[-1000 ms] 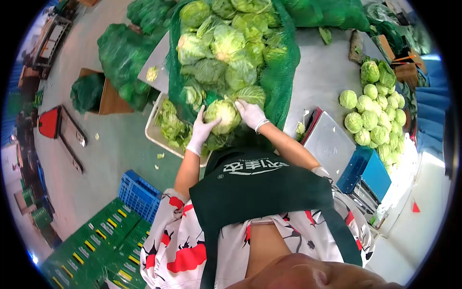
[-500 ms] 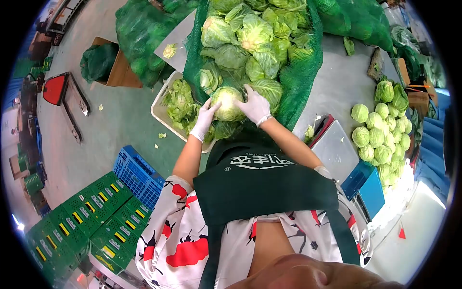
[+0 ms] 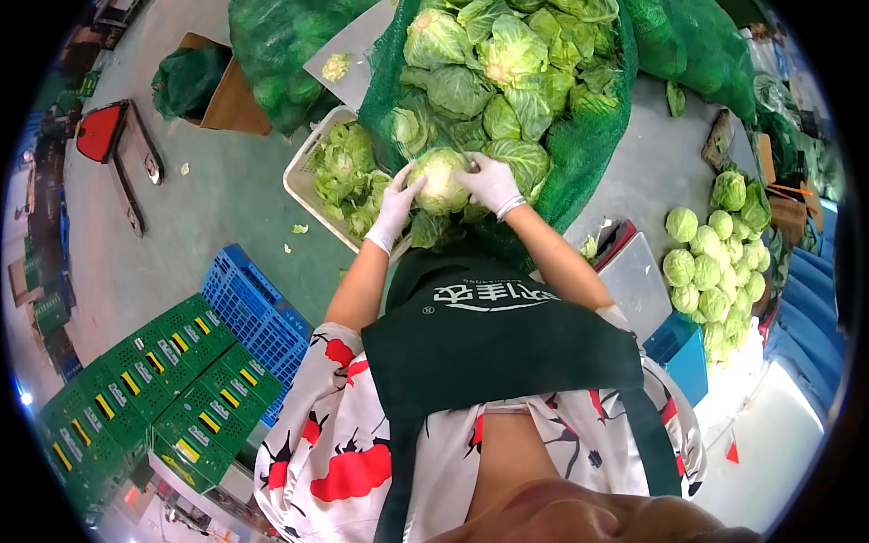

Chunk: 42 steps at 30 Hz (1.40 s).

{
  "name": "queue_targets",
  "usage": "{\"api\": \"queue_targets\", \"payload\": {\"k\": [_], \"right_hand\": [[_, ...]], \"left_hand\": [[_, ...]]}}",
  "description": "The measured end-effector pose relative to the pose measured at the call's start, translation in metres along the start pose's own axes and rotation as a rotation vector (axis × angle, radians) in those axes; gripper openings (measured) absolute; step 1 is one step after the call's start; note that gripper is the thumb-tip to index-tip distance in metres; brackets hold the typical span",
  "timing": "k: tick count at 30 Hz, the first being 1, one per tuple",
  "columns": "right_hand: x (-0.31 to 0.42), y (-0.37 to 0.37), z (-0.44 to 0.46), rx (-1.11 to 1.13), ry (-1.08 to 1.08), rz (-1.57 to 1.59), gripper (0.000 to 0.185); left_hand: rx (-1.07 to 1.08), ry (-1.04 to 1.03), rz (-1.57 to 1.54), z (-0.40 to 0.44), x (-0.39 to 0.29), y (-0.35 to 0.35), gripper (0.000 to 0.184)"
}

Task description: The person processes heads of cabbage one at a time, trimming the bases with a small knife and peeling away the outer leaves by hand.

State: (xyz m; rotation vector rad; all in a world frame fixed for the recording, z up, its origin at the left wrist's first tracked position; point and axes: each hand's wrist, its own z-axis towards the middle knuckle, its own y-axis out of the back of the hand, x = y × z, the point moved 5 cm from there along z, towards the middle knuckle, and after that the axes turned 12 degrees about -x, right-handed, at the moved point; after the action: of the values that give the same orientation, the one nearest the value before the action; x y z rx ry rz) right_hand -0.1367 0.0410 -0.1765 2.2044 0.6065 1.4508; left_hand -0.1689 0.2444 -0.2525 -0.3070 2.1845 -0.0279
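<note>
The left hand (image 3: 396, 210) and the right hand (image 3: 493, 184), both in white gloves, are clamped on opposite sides of one pale green cabbage (image 3: 441, 183), which sits between them in front of the dark apron (image 3: 493, 348). It is at the near edge of an open green mesh sack (image 3: 593, 149), whose netting spreads around a heap of leafy cabbages (image 3: 514, 56).

Just left of the left hand stands a white basket (image 3: 297, 184) holding loose, torn-looking leaves (image 3: 342, 167). Right of the sack, the grey tabletop (image 3: 647, 136) carries a pile of smaller, rounder cabbages (image 3: 715, 267), heaped with no container visible around them.

Farther left, a cardboard box (image 3: 237, 107) holds bunched green netting (image 3: 188, 81), and beside it a bulging mesh sack (image 3: 281, 59) shows round shapes inside. Another full sack (image 3: 692, 50) lies at upper right. At lower left, a blue crate (image 3: 253, 308) stands beside green crates (image 3: 136, 389); their contents cannot be made out.
</note>
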Motion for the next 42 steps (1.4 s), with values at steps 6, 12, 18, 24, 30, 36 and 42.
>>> {"api": "queue_targets", "payload": {"k": [6, 12, 18, 24, 30, 36, 42], "right_hand": [[-0.004, 0.004, 0.016, -0.026, -0.017, -0.236, 0.055], [-0.046, -0.003, 0.016, -0.067, -0.108, 0.112, 0.048], [-0.052, -0.014, 0.001, -0.211, -0.094, 0.034, 0.047], [-0.060, -0.001, 0.004, -0.293, -0.029, -0.233, 0.045], [-0.063, 0.004, 0.002, -0.186, 0.048, -0.161, 0.036], [-0.051, 0.008, -0.014, -0.231, 0.047, -0.394, 0.029], [-0.041, 0.026, -0.019, -0.187, 0.073, -0.553, 0.034]], "left_hand": [[0.084, -0.082, 0.025, 0.018, 0.006, 0.001, 0.060], [0.011, -0.015, 0.015, 0.013, -0.001, 0.002, 0.065], [-0.224, -0.344, 0.516, -0.022, 0.004, -0.021, 0.119], [-0.078, -0.262, 0.513, -0.008, -0.032, -0.028, 0.110], [-0.011, -0.251, 0.540, 0.032, -0.001, 0.006, 0.119], [-0.098, -0.248, 0.505, -0.002, -0.025, -0.017, 0.127], [-0.099, -0.570, 0.623, -0.008, -0.030, -0.039, 0.125]]}}
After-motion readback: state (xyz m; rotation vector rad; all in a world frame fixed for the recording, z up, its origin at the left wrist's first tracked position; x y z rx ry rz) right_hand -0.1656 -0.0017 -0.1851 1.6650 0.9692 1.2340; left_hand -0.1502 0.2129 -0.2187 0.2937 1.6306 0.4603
